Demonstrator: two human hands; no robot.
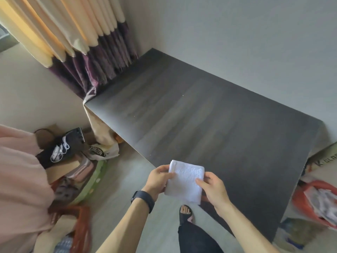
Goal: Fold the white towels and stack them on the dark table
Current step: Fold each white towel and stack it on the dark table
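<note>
Just gripping a small folded white towel by its left edge with the left hand and its right edge with the right hand, up over the dark table's near edge, with curtains way back far-left.

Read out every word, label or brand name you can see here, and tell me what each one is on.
"K-GL", then cut off by the frame edge: on the cardboard box beside the dark table.
Dark print on the white plastic bag on the floor: upside down, too blurred to read.
White logo on the black fabric item: unreadable.
No text on the white towel.
</note>
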